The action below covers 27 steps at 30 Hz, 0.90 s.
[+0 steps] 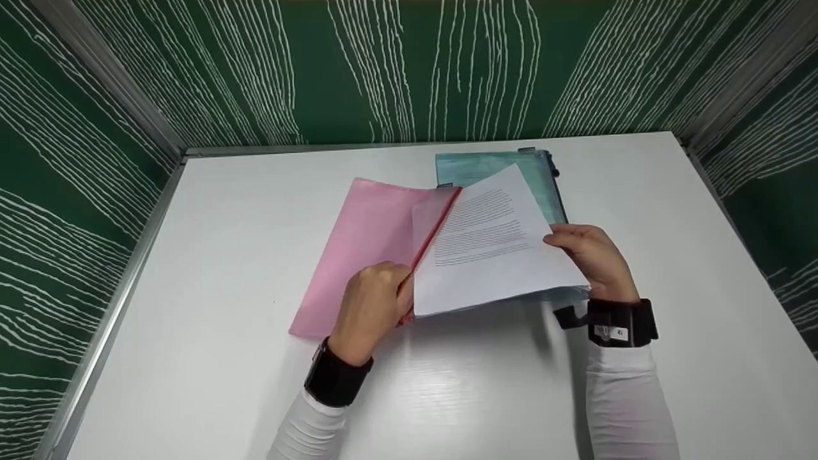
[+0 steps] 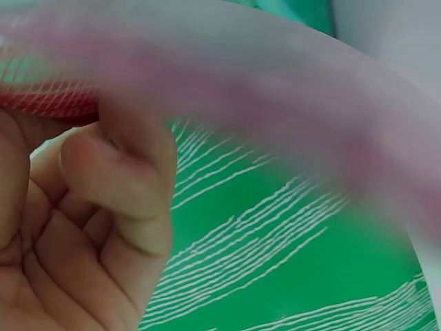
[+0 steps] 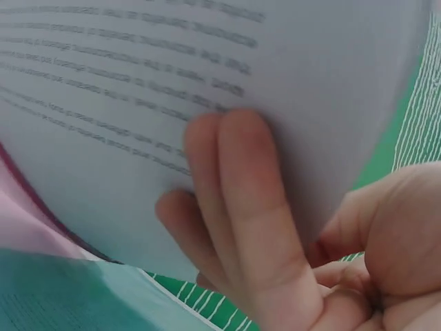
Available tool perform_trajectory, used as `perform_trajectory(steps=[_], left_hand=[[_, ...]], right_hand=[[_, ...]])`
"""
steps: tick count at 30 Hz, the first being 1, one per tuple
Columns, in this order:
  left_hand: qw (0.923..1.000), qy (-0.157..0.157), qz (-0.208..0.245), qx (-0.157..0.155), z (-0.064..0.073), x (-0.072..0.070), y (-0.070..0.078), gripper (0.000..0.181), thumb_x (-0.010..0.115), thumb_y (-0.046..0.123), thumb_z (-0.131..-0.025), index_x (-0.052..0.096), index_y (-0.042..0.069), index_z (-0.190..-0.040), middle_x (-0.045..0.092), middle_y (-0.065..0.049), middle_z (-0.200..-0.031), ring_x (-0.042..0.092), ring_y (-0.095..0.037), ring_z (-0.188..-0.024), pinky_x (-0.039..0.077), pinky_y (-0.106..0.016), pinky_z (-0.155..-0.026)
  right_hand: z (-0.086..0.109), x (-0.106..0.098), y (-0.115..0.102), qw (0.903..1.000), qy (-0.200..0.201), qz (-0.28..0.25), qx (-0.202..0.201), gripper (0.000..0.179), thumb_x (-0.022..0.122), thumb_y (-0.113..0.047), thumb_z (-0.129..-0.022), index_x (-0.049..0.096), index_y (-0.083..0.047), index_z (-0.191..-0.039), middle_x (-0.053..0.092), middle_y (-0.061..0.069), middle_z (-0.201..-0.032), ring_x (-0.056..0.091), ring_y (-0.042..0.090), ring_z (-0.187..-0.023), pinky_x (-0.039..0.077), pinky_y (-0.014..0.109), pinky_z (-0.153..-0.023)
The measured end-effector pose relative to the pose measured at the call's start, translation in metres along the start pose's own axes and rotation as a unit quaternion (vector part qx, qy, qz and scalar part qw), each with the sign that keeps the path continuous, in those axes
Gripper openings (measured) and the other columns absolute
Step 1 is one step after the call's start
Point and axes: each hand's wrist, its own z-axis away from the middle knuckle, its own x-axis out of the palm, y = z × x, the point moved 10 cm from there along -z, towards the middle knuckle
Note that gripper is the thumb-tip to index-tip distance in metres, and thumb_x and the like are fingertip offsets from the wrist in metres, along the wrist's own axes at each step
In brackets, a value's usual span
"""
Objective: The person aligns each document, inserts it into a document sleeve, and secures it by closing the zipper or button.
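A pink zip document pouch (image 1: 364, 249) with a red zipped edge (image 1: 437, 223) is held tilted above the white table. My left hand (image 1: 370, 306) grips this edge near its lower end; in the left wrist view, curled fingers (image 2: 131, 186) hold red-trimmed mesh. White printed sheets (image 1: 492, 275) reach out past the red edge, and their left part shows faintly through the pink plastic. At their right side my right hand (image 1: 594, 259) pinches the sheets, thumb on top. Several fingers (image 3: 251, 193) lie against the underside of the printed paper (image 3: 124, 83) in the right wrist view.
A teal zip pouch (image 1: 470, 167) with a dark zipped edge (image 1: 557, 191) lies behind the sheets, partly covered by them. The white table (image 1: 223, 255) is bordered by metal rails (image 1: 115, 300) and green walls (image 1: 415, 70) with white streaks.
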Motion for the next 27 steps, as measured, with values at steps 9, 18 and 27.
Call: perform_trajectory(steps=[9,18,27], left_hand=[[0.9928,-0.097,0.069,0.012,0.003,0.012,0.0,0.021,0.06,-0.014,-0.089,0.07,0.001,-0.078,0.049,-0.001,-0.071,0.047,-0.009,-0.065,0.043,-0.019,-0.056],[0.983,-0.159,0.091,0.014,0.008,0.02,0.002,0.031,0.07,0.022,-0.099,0.063,0.007,-0.073,0.048,0.001,-0.075,0.046,-0.01,-0.065,0.043,-0.021,-0.061],[0.987,-0.156,0.014,0.038,0.011,0.022,0.009,0.016,0.067,0.002,-0.073,0.053,0.006,-0.067,0.039,0.003,-0.074,0.038,-0.011,-0.064,0.035,-0.022,-0.058]], right_hand=[[0.002,-0.006,-0.004,0.9917,0.095,0.084,-0.015,0.034,0.055,-0.005,-0.103,0.052,0.011,-0.133,0.077,0.0,-0.095,0.074,0.012,-0.079,0.06,0.026,-0.064],[0.003,-0.008,-0.006,0.9808,0.135,0.137,-0.029,0.052,0.055,-0.01,-0.103,0.042,0.015,-0.146,0.075,-0.006,-0.094,0.072,0.01,-0.082,0.058,0.025,-0.067],[0.003,-0.007,-0.013,0.9558,0.153,0.244,-0.06,0.049,0.053,-0.014,-0.103,0.05,0.014,-0.143,0.071,-0.01,-0.1,0.067,0.007,-0.092,0.056,0.024,-0.076]])
